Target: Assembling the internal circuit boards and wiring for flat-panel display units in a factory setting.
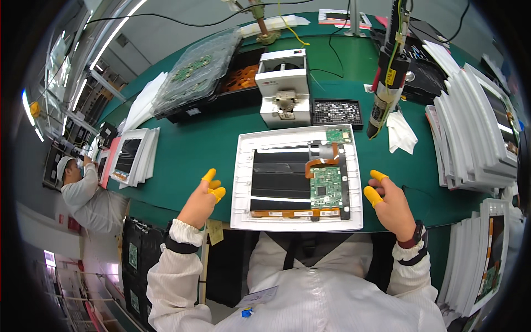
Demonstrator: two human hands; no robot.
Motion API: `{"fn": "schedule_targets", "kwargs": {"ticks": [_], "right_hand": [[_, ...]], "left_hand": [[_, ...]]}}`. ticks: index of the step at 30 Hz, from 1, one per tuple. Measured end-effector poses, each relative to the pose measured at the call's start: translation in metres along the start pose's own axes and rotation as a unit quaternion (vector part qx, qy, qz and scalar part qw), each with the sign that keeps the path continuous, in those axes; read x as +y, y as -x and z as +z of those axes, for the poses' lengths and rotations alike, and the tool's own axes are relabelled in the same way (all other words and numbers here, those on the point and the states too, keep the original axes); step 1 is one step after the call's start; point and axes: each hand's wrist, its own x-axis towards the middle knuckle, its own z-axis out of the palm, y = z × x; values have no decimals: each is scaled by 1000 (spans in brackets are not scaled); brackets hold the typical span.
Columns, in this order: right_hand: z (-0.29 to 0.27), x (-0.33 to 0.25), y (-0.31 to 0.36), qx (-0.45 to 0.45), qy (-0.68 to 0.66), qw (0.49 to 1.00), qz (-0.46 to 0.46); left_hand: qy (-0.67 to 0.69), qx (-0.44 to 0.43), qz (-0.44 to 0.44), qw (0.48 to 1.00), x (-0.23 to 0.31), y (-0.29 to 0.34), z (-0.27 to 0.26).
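Note:
A white rectangular device housing [241, 182] lies flat before me with its inside facing up. It holds dark panels, a green circuit board [335, 182] and an orange flat cable [318, 164]; a smaller green board sits at its upper right corner. My left hand [200, 202] hovers off the housing's left edge, with yellow finger cots on the fingertips and nothing in it. Off the right edge is my right hand [391, 206], also wearing yellow finger cots, fingers apart and holding nothing. Neither hand touches the housing.
Behind the housing stand a white dispenser-like machine [283, 88] and a black tray of small parts [337, 113]. An electric screwdriver [385, 91] hangs at right, near a white wipe [402, 133]. Housings are stacked at right [467, 133] and left [135, 157]. A co-worker [91, 191] is far left.

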Motion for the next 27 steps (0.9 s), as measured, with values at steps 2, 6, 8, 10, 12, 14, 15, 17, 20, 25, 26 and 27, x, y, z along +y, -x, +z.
{"fn": "schedule_targets", "kwargs": {"ticks": [2,6,8,10,12,14,15,17,20,25,26,27], "right_hand": [[7,-4,4,25,-95,995,30],[17,-2,2,-4,-78,997,15],[25,-9,3,31,-96,995,-7],[32,-5,3,54,-77,995,-28],[31,-3,3,53,-79,995,9],[27,2,1,44,-74,996,37],[27,5,-1,67,-104,992,23],[20,-7,-3,32,-55,996,61],[29,3,-8,33,-50,997,48],[23,2,-1,-33,-90,992,86],[23,4,2,-21,-112,990,79],[23,6,5,-11,-134,988,71]], "left_hand": [[101,-43,-69,992,-8,2,2],[147,-51,-4,988,-33,-5,15],[90,-96,36,991,-23,0,15],[-21,-116,128,985,-31,1,11],[275,-115,-23,954,-31,-11,17],[247,-146,1,958,-31,-17,14],[191,-171,45,965,-42,-28,13],[353,-175,-39,918,-51,-39,15],[369,-150,-80,914,-41,-34,21],[436,-221,-151,859,-31,-5,22],[432,-217,-157,861,-41,-4,17],[429,-211,-164,863,-49,-3,12]]}}
